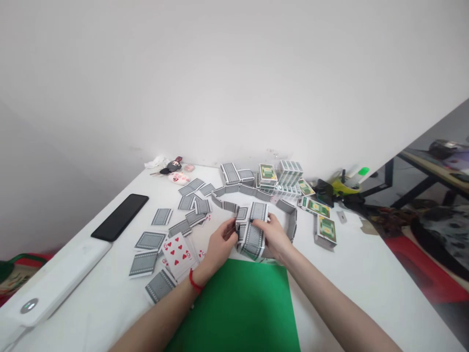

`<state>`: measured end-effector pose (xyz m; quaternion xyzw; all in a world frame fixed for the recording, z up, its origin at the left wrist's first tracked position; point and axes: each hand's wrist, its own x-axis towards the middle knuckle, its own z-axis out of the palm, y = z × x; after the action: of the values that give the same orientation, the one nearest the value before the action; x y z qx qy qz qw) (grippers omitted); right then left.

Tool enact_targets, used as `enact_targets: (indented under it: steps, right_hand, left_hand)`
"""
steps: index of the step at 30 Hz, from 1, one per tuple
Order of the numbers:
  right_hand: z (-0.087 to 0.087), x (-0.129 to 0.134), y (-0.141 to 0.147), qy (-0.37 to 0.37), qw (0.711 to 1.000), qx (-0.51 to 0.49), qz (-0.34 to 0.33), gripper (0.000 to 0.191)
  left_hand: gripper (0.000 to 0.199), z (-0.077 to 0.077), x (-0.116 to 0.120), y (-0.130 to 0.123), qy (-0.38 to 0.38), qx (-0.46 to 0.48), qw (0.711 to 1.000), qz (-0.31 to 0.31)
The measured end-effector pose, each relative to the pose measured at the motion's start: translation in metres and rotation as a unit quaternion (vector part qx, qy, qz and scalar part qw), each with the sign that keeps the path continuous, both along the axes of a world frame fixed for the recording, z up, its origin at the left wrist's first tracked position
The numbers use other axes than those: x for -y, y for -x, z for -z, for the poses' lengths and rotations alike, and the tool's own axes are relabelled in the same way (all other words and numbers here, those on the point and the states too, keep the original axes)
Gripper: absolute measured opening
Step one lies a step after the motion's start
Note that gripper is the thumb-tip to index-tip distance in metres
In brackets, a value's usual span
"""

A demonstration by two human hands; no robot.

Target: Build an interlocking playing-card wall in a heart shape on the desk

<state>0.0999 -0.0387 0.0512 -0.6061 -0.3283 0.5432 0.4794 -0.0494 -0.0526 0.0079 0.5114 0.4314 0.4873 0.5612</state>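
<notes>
Green flat paper-like sheet [249,298] nearest, on white table [340,288]. Left to right: loose grey-backed playing cards [148,241] scattered, one white red-heart card [178,254] face up. Left hand [223,239]: fingertips bunched at left side of small grey-backed card piece [242,213]; cannot tell if pinched or only touching. Grey-patterned oblong card block [255,239] just right of that piece, between both hands, at sheet's far edge; long axis runs away from camera, far end slightly right. Right hand [275,234] nearer to block: grip clamped on it, thumb over top, block lying left of palm. Curved standing row of grey cards [240,189] beyond. Green-and-white card boxes [326,230] far right, apart from right hand.
</notes>
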Motion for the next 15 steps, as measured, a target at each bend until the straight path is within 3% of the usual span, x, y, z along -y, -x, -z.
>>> enact_targets:
  steps: [4, 8, 12, 15]
  right_hand:
    - [-0.002, -0.02, -0.026, -0.028, 0.996, 0.084, -0.008, 0.054]
    - [-0.004, -0.03, -0.05, -0.006, 0.976, 0.206, -0.074, 0.037]
    - [-0.011, -0.023, -0.08, -0.132, 0.885, 0.415, -0.162, 0.015]
    - [-0.019, -0.011, -0.1, -0.189, 0.85, 0.433, -0.232, 0.021]
  left_hand:
    - [0.074, 0.0, 0.01, -0.002, -0.076, -0.032, 0.996, 0.032]
    - [0.095, -0.004, 0.021, -0.003, -0.196, -0.208, 0.957, 0.057]
    - [0.081, -0.005, 0.018, 0.001, -0.221, -0.289, 0.928, 0.076]
    - [0.075, -0.002, 0.01, 0.007, -0.228, -0.301, 0.921, 0.089]
